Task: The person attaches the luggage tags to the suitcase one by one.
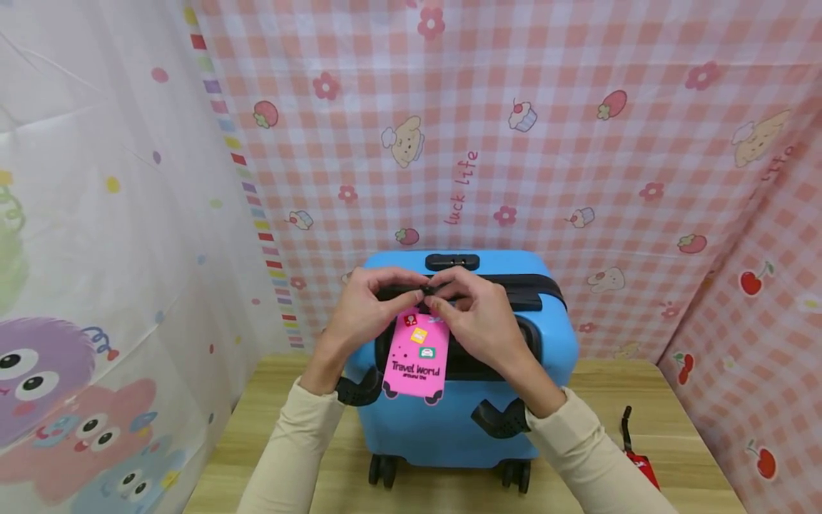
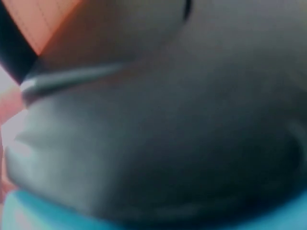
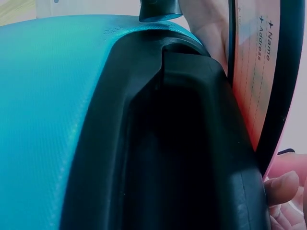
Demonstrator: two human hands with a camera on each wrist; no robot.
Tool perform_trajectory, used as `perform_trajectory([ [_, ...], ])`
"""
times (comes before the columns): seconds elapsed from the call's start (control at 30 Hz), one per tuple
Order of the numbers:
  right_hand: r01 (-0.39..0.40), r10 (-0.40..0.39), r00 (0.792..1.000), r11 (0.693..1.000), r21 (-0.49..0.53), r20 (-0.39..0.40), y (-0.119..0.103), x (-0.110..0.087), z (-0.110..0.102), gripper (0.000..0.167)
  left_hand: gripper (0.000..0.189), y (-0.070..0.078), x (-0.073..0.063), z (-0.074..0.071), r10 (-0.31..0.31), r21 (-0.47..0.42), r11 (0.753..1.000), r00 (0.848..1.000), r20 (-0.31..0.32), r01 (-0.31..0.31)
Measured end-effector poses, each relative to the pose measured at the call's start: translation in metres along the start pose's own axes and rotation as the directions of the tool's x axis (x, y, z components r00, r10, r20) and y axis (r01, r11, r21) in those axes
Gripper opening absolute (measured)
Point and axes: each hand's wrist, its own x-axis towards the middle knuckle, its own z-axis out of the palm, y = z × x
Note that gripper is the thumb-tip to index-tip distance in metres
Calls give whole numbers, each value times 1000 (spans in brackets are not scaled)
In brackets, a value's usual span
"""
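Note:
A pink luggage tag (image 1: 416, 357) printed "Travel World" hangs in front of a blue suitcase (image 1: 449, 425) that stands upright. My left hand (image 1: 362, 307) and right hand (image 1: 480, 314) meet at the tag's black strap (image 1: 427, 291), pinching it between thumbs and fingers by the suitcase's black handle (image 1: 523, 300). Part of the strap is hidden behind my fingers. In the right wrist view the back of the tag (image 3: 256, 81) shows Name and Address lines, beside a black carry handle (image 3: 218, 124). Blurred dark and blue surfaces fill most of the left wrist view.
A red tag (image 1: 642, 467) with a black strap lies on the wooden table (image 1: 674, 421) to the right, partly behind my right sleeve. Pink checked cloth (image 1: 488, 164) hangs close behind the suitcase. White patterned cloth (image 1: 128, 250) hangs at the left. The suitcase rests on black wheels (image 1: 383, 471).

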Motion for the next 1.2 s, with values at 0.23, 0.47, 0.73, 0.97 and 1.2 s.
perform_trajectory([
  [0.23, -10, 10, 1000, 1000, -3, -1, 0, 0, 0, 15, 25, 2, -1, 1, -34, 19, 999, 999, 28, 33],
  [0.47, -42, 41, 999, 999, 30, 6, -1, 1, -3, 17, 25, 1, -1, 1, -33, 18, 999, 999, 38, 33],
  [0.73, 7, -7, 1000, 999, 36, -7, -1, -1, -2, 18, 24, 1, -3, 1, -61, 20, 998, 997, 36, 61],
  [0.97, 62, -62, 998, 998, 3, -24, -1, -1, -3, 18, 24, 2, -3, 0, -76, 18, 997, 997, 32, 75],
  [1.2, 76, -77, 996, 997, -24, -37, -1, -2, -2, 20, 24, 4, -2, 0, -76, 7, 997, 996, 45, 76],
])
